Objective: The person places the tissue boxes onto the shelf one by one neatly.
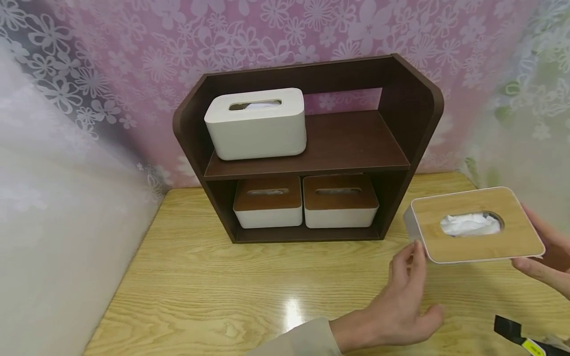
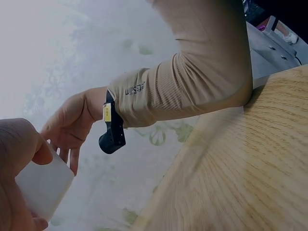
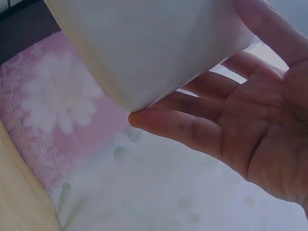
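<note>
A tissue box [image 1: 476, 201] with white sides and a light wood-look lid is off the table at the right, white tissue [image 1: 470, 225] showing in its oval slot. My right hand [image 1: 552, 252] grips its right end, thumb on one side and fingers on the other; the right wrist view shows this hand [image 3: 260, 125] along the white box. At the box's near left corner, my left hand [image 1: 396, 306] touches with its fingertips, its thumb spread away below the near edge. In the left wrist view, the left thumb overlaps the white box [image 2: 45, 185].
A dark brown two-tier shelf [image 1: 307, 170] stands at the back of the wooden table [image 1: 213, 291]. Its upper tier bears a white tissue box [image 1: 258, 131] at the left. Below sit two brown-topped tissue boxes, one left [image 1: 267, 217] and one right [image 1: 342, 217]. Floral curtains surround the table.
</note>
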Motion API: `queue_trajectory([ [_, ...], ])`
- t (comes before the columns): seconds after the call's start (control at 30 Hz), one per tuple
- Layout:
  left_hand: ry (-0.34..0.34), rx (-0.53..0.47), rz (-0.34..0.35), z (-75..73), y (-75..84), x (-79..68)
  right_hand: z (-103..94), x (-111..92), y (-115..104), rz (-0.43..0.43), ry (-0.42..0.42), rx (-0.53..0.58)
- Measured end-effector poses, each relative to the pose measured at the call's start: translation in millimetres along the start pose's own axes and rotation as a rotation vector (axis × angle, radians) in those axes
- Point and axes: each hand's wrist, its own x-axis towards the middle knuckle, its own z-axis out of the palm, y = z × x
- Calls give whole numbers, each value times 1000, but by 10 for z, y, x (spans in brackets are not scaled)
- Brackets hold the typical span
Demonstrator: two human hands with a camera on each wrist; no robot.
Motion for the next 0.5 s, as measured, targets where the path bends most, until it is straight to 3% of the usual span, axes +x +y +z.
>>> queue_trajectory([
  [0.13, 99, 56, 50, -29, -15, -66, 68, 80, -87, -36, 11, 201],
  [0.5, 267, 50, 134, -75, -126, -148, 318, 370, -389, -183, -43, 427],
])
